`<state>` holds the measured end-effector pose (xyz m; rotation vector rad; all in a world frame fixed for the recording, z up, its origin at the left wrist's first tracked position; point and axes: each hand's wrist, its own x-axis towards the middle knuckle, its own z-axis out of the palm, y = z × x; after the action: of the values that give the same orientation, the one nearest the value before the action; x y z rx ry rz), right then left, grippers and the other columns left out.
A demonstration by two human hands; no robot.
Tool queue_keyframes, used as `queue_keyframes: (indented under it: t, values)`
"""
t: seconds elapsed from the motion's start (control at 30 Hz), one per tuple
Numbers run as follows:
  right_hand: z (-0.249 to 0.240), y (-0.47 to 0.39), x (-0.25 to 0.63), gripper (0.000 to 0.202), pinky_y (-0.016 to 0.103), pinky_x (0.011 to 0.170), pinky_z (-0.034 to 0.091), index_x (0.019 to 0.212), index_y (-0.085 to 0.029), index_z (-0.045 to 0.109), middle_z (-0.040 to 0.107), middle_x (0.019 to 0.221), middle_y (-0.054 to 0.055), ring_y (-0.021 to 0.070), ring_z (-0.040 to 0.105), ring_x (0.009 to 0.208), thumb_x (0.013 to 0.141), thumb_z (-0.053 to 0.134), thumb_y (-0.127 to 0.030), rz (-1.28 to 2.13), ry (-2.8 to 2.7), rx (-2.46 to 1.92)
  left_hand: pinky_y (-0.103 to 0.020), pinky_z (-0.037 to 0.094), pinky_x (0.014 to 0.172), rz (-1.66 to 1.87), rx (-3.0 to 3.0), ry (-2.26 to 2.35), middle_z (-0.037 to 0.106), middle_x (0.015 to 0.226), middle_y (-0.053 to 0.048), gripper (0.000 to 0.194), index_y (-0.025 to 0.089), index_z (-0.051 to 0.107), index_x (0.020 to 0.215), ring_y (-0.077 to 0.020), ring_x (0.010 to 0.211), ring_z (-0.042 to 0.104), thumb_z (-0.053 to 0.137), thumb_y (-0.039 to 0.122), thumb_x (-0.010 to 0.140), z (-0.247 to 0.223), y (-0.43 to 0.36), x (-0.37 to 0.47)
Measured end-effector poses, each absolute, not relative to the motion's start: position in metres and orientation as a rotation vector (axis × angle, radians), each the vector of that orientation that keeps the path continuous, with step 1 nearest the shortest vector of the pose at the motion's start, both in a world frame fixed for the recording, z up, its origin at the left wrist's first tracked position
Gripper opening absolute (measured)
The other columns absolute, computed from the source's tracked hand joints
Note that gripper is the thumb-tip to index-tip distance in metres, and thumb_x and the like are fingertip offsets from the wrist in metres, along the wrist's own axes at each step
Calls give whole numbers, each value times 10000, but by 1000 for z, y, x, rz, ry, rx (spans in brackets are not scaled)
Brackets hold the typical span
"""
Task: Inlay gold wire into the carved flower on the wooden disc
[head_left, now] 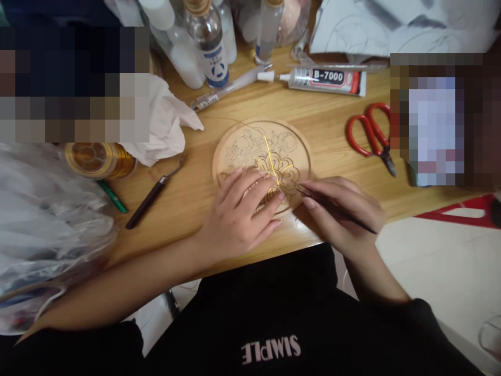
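A round wooden plaque with a raised rim lies near the table's front edge. Fine floral outlines are drawn on its upper half, and gold wire flower shapes cover much of the lower half. My left hand rests over its lower left, fingers spread and partly covering the pattern. From near its fingertips a bright gold wire runs up across the plaque. My right hand grips dark tweezers like a pen. Their tips point at the plaque's right side; whether they touch the wire, I cannot tell.
Behind the plaque lie a B-7000 glue tube, a clear pen and several bottles. Red-handled scissors are at right. To the left are a dark-handled hooked tool, crumpled tissue, a gold wire spool and plastic bags.
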<state>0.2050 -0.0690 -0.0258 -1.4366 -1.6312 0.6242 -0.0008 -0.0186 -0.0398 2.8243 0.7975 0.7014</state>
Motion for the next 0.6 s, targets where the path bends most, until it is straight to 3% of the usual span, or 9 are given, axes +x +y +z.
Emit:
queue_keyframes:
  t: [0.3,0.6]
  values:
    - [-20,-63,198,207,278,654,550,973,-216,714,725,879,30,143,662,742,797,697,-109,754,-1650,-1468,-503,390,1064,655,2800,821,591,1252,-147,322,129,633,1121,-317,1211,514,597,344,884,-41,-21,-1]
    - [-19,-59,196,165,269,584,531,965,-225,720,718,842,32,137,638,680,822,679,-153,721,-1694,-1532,-504,404,1054,607,2794,819,584,1308,-160,341,122,641,1094,-332,1231,518,581,392,895,-38,-21,0]
